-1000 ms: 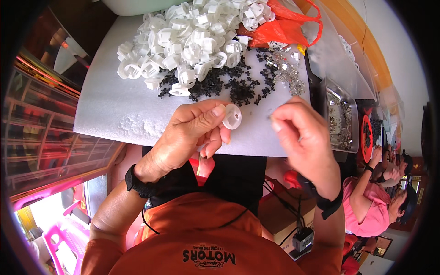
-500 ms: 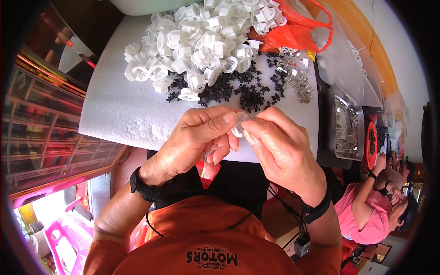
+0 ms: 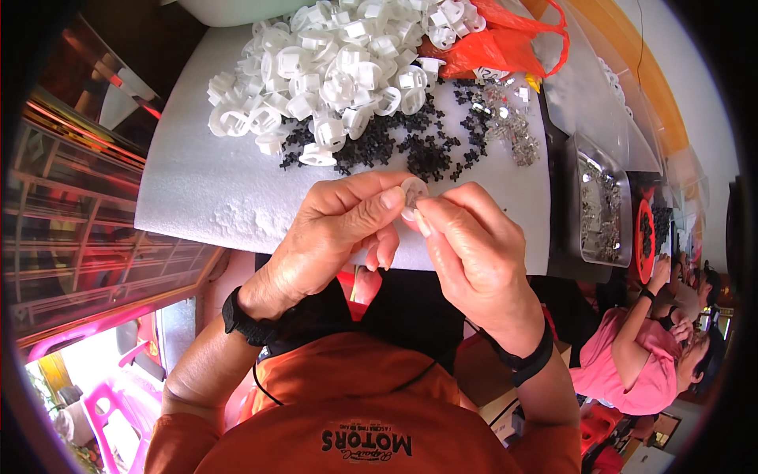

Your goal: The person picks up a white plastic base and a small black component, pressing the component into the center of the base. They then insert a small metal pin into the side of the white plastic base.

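Over the near part of the white foam sheet, my left hand pinches a small round white plastic piece between thumb and fingers. My right hand is closed too, its thumb and fingertips pressed at the lower right edge of that same piece. Whether a smaller part sits between my right fingertips is hidden. Beyond my hands lies a large heap of similar white plastic pieces. Small black cross-shaped parts are scattered at its near edge. Small clear and metallic parts lie to their right.
A red plastic bag rests at the far right of the sheet. Right of the sheet stand a metal tray of small parts and a red dish. Farther right sits a person in a pink shirt.
The round piece has tilted slightly and shows more of its face. My right fingertips have shifted a little toward its lower edge. The view has moved slightly.
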Available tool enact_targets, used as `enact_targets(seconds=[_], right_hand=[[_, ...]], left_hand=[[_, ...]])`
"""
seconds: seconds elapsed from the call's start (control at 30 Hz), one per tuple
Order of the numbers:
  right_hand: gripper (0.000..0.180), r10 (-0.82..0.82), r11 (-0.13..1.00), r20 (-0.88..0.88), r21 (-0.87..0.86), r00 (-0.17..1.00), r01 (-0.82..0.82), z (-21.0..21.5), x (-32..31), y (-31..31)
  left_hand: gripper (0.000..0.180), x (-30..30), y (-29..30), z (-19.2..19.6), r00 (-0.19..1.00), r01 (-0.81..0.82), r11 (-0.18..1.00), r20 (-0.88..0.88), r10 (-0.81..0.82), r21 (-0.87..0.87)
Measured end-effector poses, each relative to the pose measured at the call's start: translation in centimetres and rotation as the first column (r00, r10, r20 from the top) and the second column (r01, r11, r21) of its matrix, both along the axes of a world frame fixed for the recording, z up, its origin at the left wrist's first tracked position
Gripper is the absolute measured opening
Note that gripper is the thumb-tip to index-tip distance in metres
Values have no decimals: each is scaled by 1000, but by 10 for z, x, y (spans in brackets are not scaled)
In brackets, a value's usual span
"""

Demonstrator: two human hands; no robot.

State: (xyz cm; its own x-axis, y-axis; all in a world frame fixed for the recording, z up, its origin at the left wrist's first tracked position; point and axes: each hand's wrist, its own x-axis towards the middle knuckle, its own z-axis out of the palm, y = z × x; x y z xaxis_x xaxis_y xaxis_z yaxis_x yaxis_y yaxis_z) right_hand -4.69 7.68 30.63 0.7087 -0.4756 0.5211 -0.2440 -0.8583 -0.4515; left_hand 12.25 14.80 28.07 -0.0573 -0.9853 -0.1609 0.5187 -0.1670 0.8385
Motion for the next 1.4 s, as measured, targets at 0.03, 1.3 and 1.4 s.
enact_targets(seconds=[0.03, 1.3, 1.4], right_hand=[[24, -1, 1000, -7, -9, 1000, 0, -1, 0, 1], [9, 89, 933, -47, 354, 995, -66, 26, 2, -14], [3, 56, 844, -80, 537, 995, -4, 31, 5, -14]], left_hand=[[38, 0, 0, -2, 1000, -1, 1000, 16, 1, -1], [32, 0, 0, 1, 999, 17, 1000, 38, -16, -23], [31, -2, 0, 2, 1000, -12, 998, 16, 13, -55]])
